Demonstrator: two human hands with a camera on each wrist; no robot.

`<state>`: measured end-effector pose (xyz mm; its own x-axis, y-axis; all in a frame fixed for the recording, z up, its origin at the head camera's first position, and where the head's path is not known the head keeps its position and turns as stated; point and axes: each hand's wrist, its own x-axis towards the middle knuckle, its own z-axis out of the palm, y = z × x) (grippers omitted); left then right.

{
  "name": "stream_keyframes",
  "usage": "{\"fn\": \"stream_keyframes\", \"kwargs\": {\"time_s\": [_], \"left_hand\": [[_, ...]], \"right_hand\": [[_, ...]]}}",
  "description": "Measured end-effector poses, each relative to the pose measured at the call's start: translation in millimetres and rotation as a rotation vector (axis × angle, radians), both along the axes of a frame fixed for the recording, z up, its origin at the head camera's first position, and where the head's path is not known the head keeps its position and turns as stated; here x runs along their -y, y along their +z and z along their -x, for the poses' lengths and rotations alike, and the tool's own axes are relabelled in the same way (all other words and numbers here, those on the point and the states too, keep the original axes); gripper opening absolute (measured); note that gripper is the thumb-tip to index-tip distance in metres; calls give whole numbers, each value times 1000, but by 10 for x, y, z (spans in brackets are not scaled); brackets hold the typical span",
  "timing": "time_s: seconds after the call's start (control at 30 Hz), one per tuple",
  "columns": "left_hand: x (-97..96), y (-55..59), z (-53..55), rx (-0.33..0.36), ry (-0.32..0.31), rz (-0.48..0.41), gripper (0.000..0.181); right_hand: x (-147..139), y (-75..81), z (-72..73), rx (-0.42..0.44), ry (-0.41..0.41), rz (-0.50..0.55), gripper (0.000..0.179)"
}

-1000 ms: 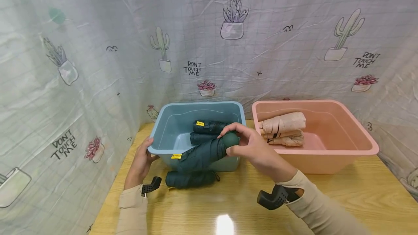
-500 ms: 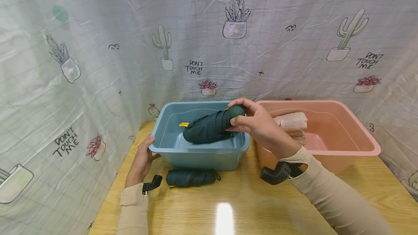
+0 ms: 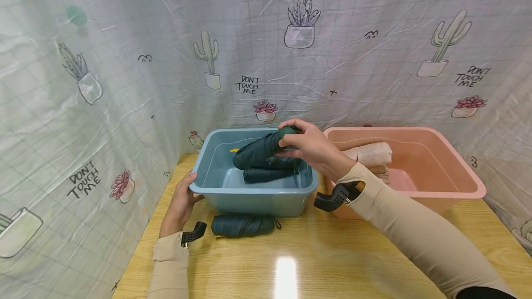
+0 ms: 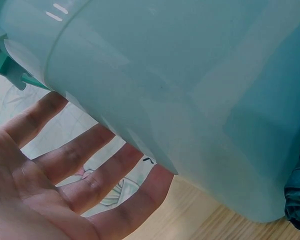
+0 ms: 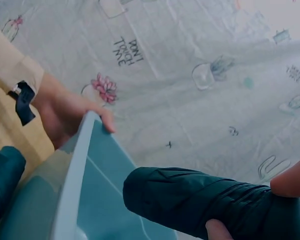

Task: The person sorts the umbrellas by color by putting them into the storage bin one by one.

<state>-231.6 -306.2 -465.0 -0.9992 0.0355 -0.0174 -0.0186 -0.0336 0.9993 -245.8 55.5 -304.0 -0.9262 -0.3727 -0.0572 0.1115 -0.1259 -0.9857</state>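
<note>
My right hand [image 3: 312,147] holds a dark green folded umbrella [image 3: 255,152] by its rounded handle end, tilted inside the light blue bin [image 3: 257,191]. Beneath it in the bin lie other dark folded umbrellas [image 3: 266,175], partly covered. In the right wrist view, thumb and fingers pinch the held umbrella [image 5: 190,197] near the right edge. My left hand [image 3: 180,203] holds the bin's left front corner, thumb over the rim. Its fingers [image 4: 85,150] lie against the outer wall in the left wrist view. Another dark green umbrella [image 3: 243,226] lies on the table before the bin.
Right of the blue bin stands a pink bin [image 3: 436,194] with several cream folded umbrellas [image 3: 371,153] at its left side. A cactus-printed curtain [image 3: 357,73] hangs behind and to the left. Both bins stand on a wooden table [image 3: 332,262].
My right hand has carried the umbrella from over the blue bin's front rim back into the bin, above the umbrellas there. The left hand keeps its place on the bin's corner.
</note>
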Motion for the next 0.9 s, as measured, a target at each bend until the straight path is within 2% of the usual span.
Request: {"fn": "stream_keyframes", "kwargs": {"time_s": [0.43,0.9], "left_hand": [[4,3,0,3,0,5,61],[3,7,-6,6,6,25,63]], "right_hand": [[217,-85,347,67,-7,-113,35],[477,-265,682,131,75,-273,33]]}}
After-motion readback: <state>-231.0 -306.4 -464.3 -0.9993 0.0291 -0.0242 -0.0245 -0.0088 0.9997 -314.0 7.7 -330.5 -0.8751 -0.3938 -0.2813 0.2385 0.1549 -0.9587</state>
